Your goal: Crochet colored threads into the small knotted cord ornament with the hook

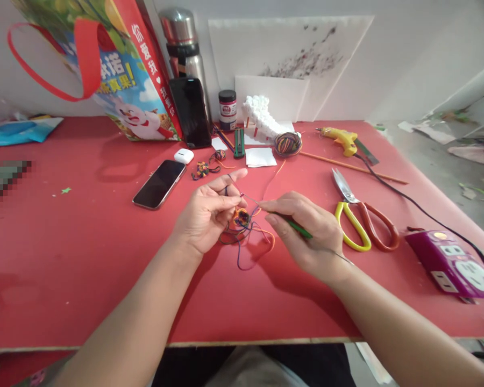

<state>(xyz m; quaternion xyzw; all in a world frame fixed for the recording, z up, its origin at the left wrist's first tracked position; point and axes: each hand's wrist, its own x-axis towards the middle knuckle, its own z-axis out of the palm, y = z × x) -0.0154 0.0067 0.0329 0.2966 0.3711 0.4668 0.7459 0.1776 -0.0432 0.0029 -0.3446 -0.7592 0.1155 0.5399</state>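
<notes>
My left hand [212, 207] is closed in a pinch on multicoloured yarn, with a dark strand looped round a finger. A small crocheted piece [241, 217] in orange, yellow and dark blue hangs just below its fingertips. My right hand [306, 231] grips a crochet hook [297, 227] with a green handle, whose thin metal shaft points left to the yarn at my left fingertips. Loose yarn strands [250, 263] curl on the red table under both hands. One strand runs up towards a striped yarn ball [287, 144] behind them.
Scissors [349, 207] and a purple case [455, 263] lie right on the red table [105, 290]. A glue gun [341, 138] with a cord and a wooden stick [355, 167] are behind. Left are a phone [159, 184], an earbud case [184, 156] and a bag [133, 80].
</notes>
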